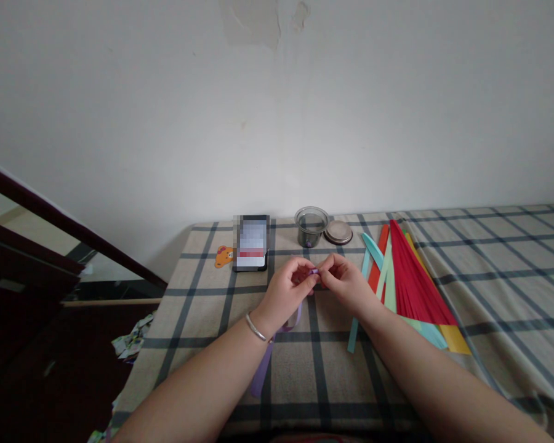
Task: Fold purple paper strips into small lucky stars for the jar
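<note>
My left hand (289,289) and my right hand (346,283) meet at the middle of the table, both pinched on the folded end of a purple paper strip (263,369). The strip's loose tail runs down under my left wrist, which wears a silver bracelet (256,329). A fan of paper strips (410,283) in red, teal, green, orange and yellow lies just right of my right hand. One loose teal strip (353,335) lies under my right forearm.
A checked cloth (489,295) covers the table. At the back stand a phone (251,243), a small bear sticker (224,256), an open glass jar (311,226) and its lid (338,232). Dark furniture and paper scraps (132,341) sit left of the table.
</note>
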A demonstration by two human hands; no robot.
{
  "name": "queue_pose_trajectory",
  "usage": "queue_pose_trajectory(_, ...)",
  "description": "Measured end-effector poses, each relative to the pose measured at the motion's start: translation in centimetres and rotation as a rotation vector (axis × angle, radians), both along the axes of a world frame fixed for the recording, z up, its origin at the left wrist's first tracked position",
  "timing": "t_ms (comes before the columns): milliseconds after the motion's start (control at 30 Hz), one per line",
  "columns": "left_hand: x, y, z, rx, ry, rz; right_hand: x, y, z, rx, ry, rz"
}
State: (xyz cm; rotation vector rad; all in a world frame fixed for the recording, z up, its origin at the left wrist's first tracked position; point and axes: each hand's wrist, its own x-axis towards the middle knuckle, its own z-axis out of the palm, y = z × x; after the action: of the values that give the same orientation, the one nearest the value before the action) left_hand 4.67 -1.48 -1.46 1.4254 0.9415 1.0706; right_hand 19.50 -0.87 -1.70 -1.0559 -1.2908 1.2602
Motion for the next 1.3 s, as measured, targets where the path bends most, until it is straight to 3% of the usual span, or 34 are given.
queue_pose_trajectory(500, 0.0, 0.2, 0.4, -0.055, -0.01, 0.098, -0.2, -0.1, 0.8, -0.175, 0.195, 0.088)
queue_pose_trajectory(767, 0.0, 0.3, 0.3, -0.076, -0.037, 0.116, -0.1, 0.0, 1.0, -0.216, 0.291, 0.041)
queue_pose_trajectory(1033, 0.0, 0.2, 1.1, -0.241, -0.293, -0.121, 0.1, -0.2, 1.2, -0.304, 0.436, 0.131)
queue_pose_trajectory(1300, -0.1, 0.1, 0.9, -0.382, -0.362, -0.169, 0.2, 0.0, 1.0, -0.373, 0.485, 0.143)
